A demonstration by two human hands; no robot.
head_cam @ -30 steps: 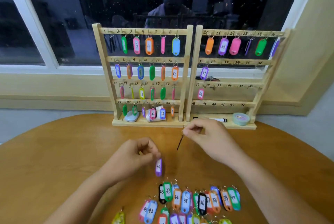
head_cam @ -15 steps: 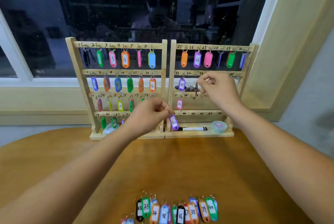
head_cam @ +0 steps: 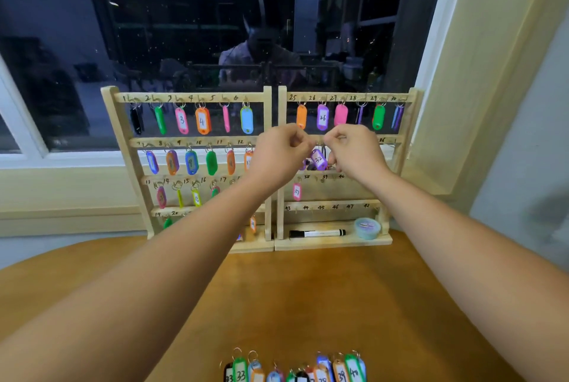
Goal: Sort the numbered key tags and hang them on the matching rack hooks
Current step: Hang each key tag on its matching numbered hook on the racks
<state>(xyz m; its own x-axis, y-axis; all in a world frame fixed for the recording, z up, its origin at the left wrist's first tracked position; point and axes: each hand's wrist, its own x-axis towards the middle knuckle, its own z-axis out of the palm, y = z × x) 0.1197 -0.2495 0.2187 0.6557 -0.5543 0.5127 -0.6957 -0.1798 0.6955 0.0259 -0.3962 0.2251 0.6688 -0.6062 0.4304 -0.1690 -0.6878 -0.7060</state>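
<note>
Two wooden key racks stand side by side at the table's far edge, the left rack (head_cam: 267,110) mostly filled with coloured tags and the right rack (head_cam: 412,123) filled along its top row. A purple tag numbered 32 (head_cam: 318,159) hangs tilted under the right rack's second rail. My left hand (head_cam: 280,157) pinches at its ring from the left. My right hand (head_cam: 354,150) has its fingertips pinched together just right of the ring; what they grip is hidden. A pink tag 37 (head_cam: 296,191) hangs one row lower. Several loose numbered tags (head_cam: 292,371) lie at the table's near edge.
A black marker (head_cam: 317,233) and a teal tape roll (head_cam: 366,227) rest on the right rack's base shelf. The round wooden table (head_cam: 308,295) stretches between the racks and the loose tags. A dark window and a cream wall stand behind the racks.
My left hand has carried the purple tag 32 up from the table to the right rack's second rail. My right hand reached that rail first and stays there, now close to the left.
</note>
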